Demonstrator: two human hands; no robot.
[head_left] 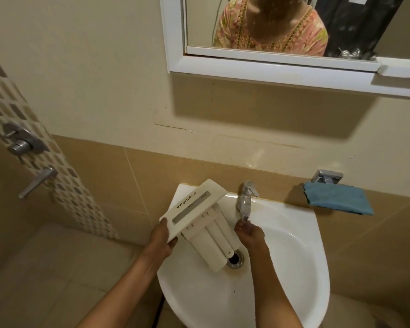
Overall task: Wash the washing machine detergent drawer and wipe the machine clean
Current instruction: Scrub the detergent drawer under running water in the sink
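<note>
Slip risk once wetted: drawer [211,235] held at 1 corner by left hand [162,241] over sink [284,247]; right hand [250,235] grip at tap [246,197] unclear.

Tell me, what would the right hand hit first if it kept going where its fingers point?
Probably the tap, just beyond the right hand; they may already touch, depth is unclear.

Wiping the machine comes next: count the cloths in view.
1. The blue cloth lies on the chrome wall holder, right of the basin. More may be hidden outside this view.
</note>
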